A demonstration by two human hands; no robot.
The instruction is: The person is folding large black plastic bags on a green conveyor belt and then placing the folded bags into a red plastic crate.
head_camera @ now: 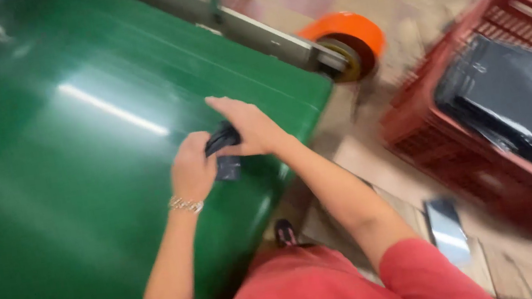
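Note:
Both my hands meet over the near edge of a wide green conveyor belt [63,201]. My left hand [190,170], with a bracelet at the wrist, and my right hand [250,127] together grip a small dark object [225,150], crumpled like a piece of black plastic or cloth. Part of it hangs down below my fingers. The picture is blurred by motion, so finer detail of the dark object is not readable.
A red plastic crate [461,141] holding black plastic bags [527,110] stands on the tiled floor at the right. An orange roller end [349,35] and a metal frame rail [262,30] sit at the belt's end. A flat shiny item [447,231] lies on cardboard below.

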